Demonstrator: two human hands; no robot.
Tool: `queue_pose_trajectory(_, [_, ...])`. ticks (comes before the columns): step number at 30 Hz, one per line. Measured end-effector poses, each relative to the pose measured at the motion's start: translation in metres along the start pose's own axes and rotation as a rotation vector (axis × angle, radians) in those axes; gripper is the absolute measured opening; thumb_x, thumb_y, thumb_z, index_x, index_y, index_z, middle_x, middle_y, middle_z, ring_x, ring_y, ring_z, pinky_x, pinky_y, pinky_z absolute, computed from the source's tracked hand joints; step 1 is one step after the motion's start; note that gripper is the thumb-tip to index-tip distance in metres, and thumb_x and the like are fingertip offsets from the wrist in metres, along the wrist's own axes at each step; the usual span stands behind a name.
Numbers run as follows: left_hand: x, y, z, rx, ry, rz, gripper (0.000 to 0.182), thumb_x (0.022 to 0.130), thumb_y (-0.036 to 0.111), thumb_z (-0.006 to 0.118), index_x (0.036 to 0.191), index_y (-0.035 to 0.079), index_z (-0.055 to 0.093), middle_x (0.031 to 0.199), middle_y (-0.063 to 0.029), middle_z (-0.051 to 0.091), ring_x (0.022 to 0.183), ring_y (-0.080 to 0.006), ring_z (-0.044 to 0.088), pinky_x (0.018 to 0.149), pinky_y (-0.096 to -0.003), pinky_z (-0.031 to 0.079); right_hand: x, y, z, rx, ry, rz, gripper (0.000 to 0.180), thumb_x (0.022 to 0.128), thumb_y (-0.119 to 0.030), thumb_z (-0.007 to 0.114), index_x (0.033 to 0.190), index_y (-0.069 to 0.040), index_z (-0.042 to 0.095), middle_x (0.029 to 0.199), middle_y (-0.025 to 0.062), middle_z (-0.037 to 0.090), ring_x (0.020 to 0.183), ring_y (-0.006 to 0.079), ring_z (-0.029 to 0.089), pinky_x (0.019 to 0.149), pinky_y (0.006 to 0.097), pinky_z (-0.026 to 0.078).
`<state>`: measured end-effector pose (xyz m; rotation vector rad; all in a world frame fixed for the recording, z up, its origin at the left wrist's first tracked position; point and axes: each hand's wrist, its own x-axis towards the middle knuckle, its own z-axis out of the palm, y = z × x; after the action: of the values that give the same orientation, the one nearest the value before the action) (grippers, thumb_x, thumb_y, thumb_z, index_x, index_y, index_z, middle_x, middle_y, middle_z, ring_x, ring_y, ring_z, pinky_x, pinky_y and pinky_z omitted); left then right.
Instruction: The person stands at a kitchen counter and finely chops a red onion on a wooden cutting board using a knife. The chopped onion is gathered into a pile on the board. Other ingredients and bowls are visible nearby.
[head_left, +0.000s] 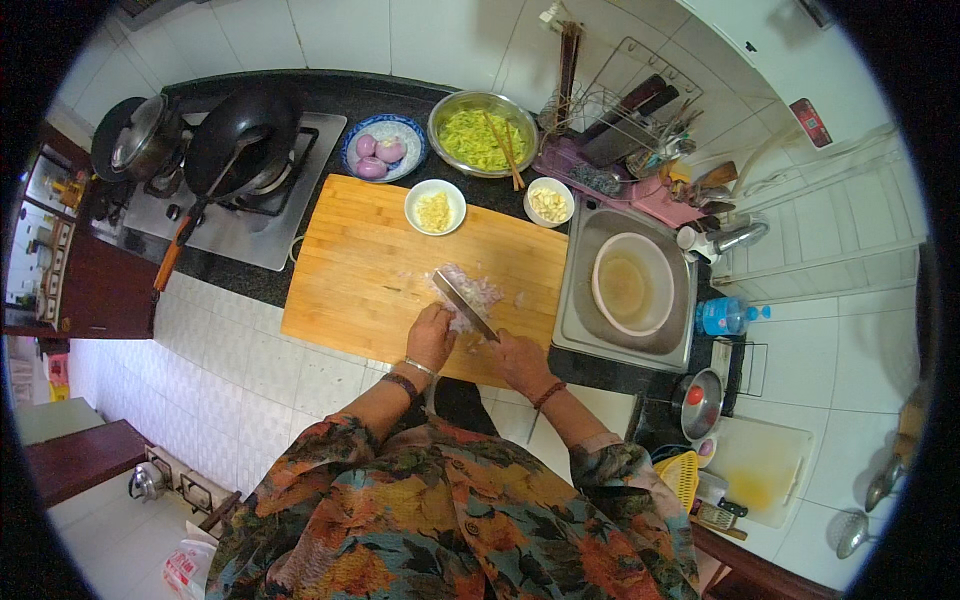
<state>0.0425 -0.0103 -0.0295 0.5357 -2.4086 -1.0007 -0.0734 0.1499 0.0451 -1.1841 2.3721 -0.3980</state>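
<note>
My right hand (521, 361) is closed around the handle of a kitchen knife (463, 304), whose blade slants up and left across the wooden cutting board (352, 262). Finely chopped purple onion (480, 287) lies heaped along the blade, with a few bits scattered around it. My left hand (433, 335) rests with curled fingers at the near left side of the heap, by the blade; what its fingertips touch is hidden. At the board's far edge stands a small white bowl of minced garlic (433, 212).
Behind the board are a plate of peeled purple onions (373, 166), a steel bowl of shredded green vegetable with chopsticks (474, 139), and a bowl of garlic cloves (547, 202). A wok (244, 142) sits on the stove at left. The sink (581, 322) at right holds a basin (634, 283).
</note>
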Motion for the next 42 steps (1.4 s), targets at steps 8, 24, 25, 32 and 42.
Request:
queue_pose_trajectory(8, [-0.015, -0.001, 0.007, -0.031, 0.062, 0.034, 0.030, 0.072, 0.005, 0.073, 0.101, 0.002, 0.064, 0.105, -0.0167, 0.061, 0.096, -0.0359, 0.059, 0.082, -0.0403, 0.052, 0.005, 0.024, -0.013, -0.223, -0.091, -0.247, 0.021, 0.096, -0.027, 0.051, 0.097, -0.006, 0.053, 0.069, 0.0185, 0.062, 0.070, 0.0404, 0.063, 0.063, 0.0523, 0.049])
queue_pose_trajectory(24, [-0.018, 0.002, 0.004, -0.015, 0.040, 0.021, 0.029, 0.073, 0.004, 0.072, 0.101, 0.001, 0.065, 0.106, -0.0164, 0.063, 0.101, -0.0367, 0.059, 0.087, -0.0414, 0.052, 0.029, 0.013, 0.022, -0.153, -0.129, -0.129, 0.025, 0.092, -0.026, 0.051, 0.102, -0.003, 0.054, 0.079, 0.0226, 0.067, 0.075, 0.0431, 0.066, 0.064, 0.0532, 0.051])
queue_pose_trajectory(25, [-0.016, 0.004, 0.004, -0.025, 0.048, 0.018, 0.029, 0.073, 0.004, 0.072, 0.101, 0.001, 0.065, 0.107, -0.0164, 0.063, 0.101, -0.0366, 0.059, 0.087, -0.0412, 0.052, 0.029, 0.016, 0.020, -0.129, -0.118, -0.119, 0.026, 0.093, -0.027, 0.051, 0.102, -0.003, 0.054, 0.078, 0.0226, 0.066, 0.074, 0.0430, 0.066, 0.064, 0.0531, 0.051])
queue_pose_trajectory(32, [-0.020, 0.010, 0.001, -0.030, 0.080, 0.001, 0.031, 0.072, 0.007, 0.074, 0.101, 0.001, 0.065, 0.111, -0.0169, 0.063, 0.102, -0.0366, 0.059, 0.088, -0.0415, 0.051, 0.021, 0.021, -0.007, -0.210, -0.128, -0.208, 0.024, 0.094, -0.029, 0.052, 0.100, -0.006, 0.055, 0.075, 0.0212, 0.064, 0.073, 0.0405, 0.065, 0.063, 0.0530, 0.050])
queue_pose_trajectory(42, [-0.021, 0.016, 0.012, 0.123, 0.110, -0.056, 0.030, 0.071, 0.010, 0.073, 0.097, -0.001, 0.066, 0.100, -0.0169, 0.066, 0.096, -0.0377, 0.061, 0.083, -0.0427, 0.053, 0.044, 0.049, 0.014, -0.161, -0.072, -0.451, 0.014, 0.088, -0.013, 0.053, 0.092, 0.000, 0.054, 0.072, 0.0221, 0.063, 0.069, 0.0418, 0.064, 0.060, 0.0512, 0.050])
